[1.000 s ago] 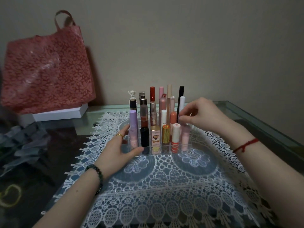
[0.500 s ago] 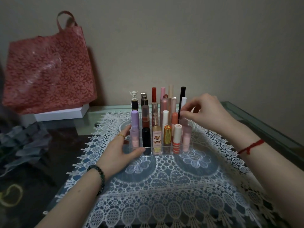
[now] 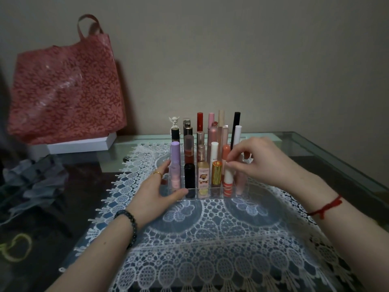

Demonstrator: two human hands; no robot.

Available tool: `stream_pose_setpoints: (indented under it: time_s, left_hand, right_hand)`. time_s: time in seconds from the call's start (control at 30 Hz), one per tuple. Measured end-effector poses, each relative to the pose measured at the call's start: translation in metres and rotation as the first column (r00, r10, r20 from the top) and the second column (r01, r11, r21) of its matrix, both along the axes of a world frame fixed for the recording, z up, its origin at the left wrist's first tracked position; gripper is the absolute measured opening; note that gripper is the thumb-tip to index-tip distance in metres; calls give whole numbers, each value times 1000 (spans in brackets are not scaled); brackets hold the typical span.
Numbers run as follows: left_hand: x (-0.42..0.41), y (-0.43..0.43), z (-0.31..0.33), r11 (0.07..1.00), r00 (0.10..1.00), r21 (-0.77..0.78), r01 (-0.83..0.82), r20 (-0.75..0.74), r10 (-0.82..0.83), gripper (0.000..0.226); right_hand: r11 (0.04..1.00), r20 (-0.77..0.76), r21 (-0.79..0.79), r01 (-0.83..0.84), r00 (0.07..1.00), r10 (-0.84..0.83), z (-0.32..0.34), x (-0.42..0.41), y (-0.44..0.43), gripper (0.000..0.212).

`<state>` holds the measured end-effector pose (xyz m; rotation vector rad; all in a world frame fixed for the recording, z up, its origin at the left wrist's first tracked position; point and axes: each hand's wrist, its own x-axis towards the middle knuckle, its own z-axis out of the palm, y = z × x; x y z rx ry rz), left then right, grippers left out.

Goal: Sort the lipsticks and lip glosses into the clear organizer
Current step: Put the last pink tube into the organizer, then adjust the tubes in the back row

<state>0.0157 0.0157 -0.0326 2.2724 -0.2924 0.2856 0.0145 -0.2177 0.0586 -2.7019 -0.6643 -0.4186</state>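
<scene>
Your left hand (image 3: 155, 194) lies flat against the clear organizer (image 3: 220, 197), fingers straight. Your right hand (image 3: 267, 161) pinches the top of the white-capped tube (image 3: 228, 180) between your hands.

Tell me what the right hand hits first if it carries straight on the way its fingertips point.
The white cap of the striped tube in the clear organizer's front row: the right hand's pinched fingertips point left and down right at it, perhaps touching already. Past it stands the gold tube.
</scene>
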Motion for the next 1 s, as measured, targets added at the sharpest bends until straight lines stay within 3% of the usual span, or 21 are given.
stream_pose_setpoints:
  time_s: [0.2,0.53,1.0]
  left_hand:
    - [1,0,-1,1000,1000,11,-7,7,7,101]
    - [3,0,-2,1000,999,24,-11,32,10,93]
    - [3,-1,0,1000,1000,-7,10,24,-9,100]
  right_hand:
    - [996,118,33,-80,990,76,10,-8,13,15]
    - [986,142,-140,-86,984,106,-7,7,44,17]
    - [995,117,-23,-99,988,101,0,2,45,17]
